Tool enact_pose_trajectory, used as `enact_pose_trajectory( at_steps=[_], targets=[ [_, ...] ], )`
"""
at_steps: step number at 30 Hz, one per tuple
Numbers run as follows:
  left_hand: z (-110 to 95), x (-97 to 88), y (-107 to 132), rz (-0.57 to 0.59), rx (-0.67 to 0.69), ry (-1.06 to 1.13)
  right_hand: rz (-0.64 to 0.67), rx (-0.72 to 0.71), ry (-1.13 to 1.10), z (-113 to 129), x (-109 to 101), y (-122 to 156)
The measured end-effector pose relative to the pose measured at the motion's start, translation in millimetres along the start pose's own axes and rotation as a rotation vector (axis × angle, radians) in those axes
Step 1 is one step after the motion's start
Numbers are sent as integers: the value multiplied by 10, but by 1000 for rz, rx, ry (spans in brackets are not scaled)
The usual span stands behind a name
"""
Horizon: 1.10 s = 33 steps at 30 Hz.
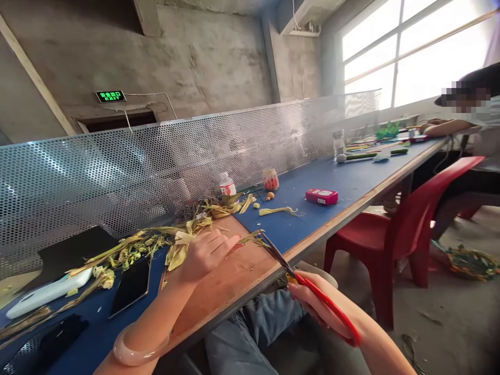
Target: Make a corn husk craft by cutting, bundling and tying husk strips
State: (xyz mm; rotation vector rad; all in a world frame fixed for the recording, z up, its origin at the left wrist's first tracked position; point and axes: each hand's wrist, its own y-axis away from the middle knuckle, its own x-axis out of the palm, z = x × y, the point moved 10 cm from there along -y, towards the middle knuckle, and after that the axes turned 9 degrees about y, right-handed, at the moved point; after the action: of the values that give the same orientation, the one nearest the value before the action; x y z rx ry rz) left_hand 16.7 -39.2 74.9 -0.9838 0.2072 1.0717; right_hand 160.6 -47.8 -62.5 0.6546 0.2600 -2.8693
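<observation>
My left hand [207, 256] is closed, fingers pinched on a dried, yellow-green husk strip [253, 237]. The strip's tip sticks out to the right of my fingers. In my right hand [312, 299] I hold scissors [332, 306] with red handles, their blades pointing up and left. The blade tips meet the strip's free end; whether they cut into it I cannot tell. Just left of my left hand lies a broad pale husk piece [178, 254]. Beneath both sits a brown board [242, 268] on the blue tabletop.
Dried plant scraps [136, 249] and a dark phone [132, 285] lie at left. Behind stand a white bottle [227, 185] and a jar [270, 179]. A pink box [321, 196] sits further right. A red chair [380, 237] stands by the table; another person [480, 114] leans over its far end.
</observation>
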Motion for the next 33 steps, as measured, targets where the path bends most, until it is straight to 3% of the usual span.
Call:
enact_pose_trajectory(
  at_steps=[17,33],
  targets=[
    [15,10,7,0,-15,-7,48,-38,47,56,41,1],
    [0,-83,-89,-59,-38,-19,-54,19,-10,-3,160,-63]
  ],
)
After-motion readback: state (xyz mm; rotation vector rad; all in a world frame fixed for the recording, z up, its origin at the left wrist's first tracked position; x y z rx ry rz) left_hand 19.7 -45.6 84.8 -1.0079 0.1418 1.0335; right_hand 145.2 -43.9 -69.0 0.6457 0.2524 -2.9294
